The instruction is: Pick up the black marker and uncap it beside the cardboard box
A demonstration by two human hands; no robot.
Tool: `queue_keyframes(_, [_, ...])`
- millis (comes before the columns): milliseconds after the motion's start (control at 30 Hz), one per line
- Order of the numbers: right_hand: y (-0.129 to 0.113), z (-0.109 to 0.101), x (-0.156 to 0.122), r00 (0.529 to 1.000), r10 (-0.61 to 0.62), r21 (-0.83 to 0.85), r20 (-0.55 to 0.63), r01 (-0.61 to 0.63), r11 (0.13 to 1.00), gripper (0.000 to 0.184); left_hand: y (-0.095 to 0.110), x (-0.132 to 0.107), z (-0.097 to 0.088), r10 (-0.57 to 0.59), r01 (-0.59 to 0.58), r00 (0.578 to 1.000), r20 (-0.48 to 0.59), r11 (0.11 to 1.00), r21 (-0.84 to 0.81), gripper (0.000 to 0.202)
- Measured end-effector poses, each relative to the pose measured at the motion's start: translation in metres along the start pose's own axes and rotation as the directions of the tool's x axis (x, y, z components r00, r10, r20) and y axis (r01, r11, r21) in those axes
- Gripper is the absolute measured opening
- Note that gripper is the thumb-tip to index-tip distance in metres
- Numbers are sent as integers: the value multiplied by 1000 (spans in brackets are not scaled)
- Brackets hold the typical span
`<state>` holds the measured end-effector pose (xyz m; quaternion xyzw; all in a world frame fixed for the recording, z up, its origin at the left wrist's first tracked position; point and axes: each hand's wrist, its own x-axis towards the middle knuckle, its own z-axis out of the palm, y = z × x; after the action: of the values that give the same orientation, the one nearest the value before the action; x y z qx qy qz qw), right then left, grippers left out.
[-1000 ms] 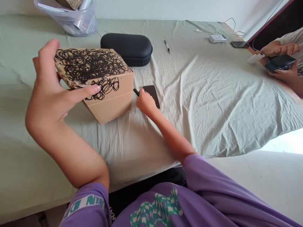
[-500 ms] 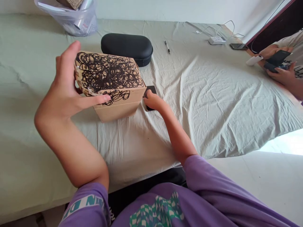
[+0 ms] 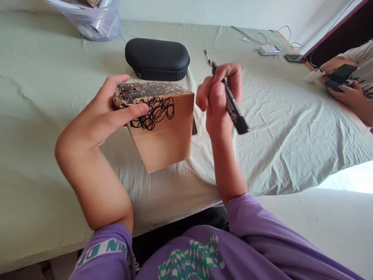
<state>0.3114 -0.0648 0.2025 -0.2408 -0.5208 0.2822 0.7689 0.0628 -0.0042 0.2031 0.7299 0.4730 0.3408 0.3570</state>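
Observation:
My left hand (image 3: 109, 112) grips a small cardboard box (image 3: 163, 132) covered on top and partly on its front with black scribbles, holding it tilted just above the bed. My right hand (image 3: 217, 99) is raised to the right of the box and is closed round a black marker (image 3: 233, 107) that points down and to the right. A dark phone (image 3: 194, 126) lies on the sheet behind the box, mostly hidden by it.
A black oval case (image 3: 157, 59) lies behind the box on the pale green sheet (image 3: 276, 128). A pen (image 3: 207, 56), a white charger (image 3: 268, 49) with cables, another phone (image 3: 295, 58) and a clear plastic bin (image 3: 87, 19) sit further back. Another person's hands (image 3: 340, 83) hold a device at right.
My right hand has lifted the black marker off the sheet beside the phone and raised it. My left hand has moved the box right and tipped it toward me.

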Motion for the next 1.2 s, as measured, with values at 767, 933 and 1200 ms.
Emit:
queue_keyframes(767, [29, 12, -41, 940, 256, -752, 226, 1, 659, 11, 16, 4, 10, -239, 241, 969, 55, 970, -39, 114])
queue_keyframes(933, [21, 13, -38, 911, 340, -738, 234, -61, 671, 8, 14, 5, 10, -221, 224, 973, 69, 974, -44, 105])
queue_keyframes(1200, [29, 8, -36, 932, 209, -696, 295, 60, 715, 15, 19, 1, 11, -246, 246, 969, 17, 966, -72, 111])
